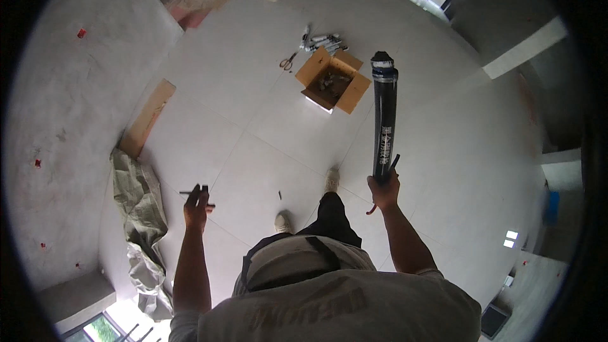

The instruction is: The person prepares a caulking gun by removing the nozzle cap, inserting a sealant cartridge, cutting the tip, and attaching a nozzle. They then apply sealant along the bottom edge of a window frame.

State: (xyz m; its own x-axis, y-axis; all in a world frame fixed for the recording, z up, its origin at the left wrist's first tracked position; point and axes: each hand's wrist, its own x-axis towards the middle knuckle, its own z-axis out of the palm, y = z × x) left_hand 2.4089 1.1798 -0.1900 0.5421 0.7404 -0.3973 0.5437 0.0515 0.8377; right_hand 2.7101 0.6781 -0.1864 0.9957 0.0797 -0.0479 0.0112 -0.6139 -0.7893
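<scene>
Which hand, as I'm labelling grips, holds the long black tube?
The right hand: it grips the long black tube near its lower end. The left hand instead holds a much smaller dark item.

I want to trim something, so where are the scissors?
In the head view, the scissors lie on the floor toward the top, slightly left of centre, just left of the open box.
</scene>
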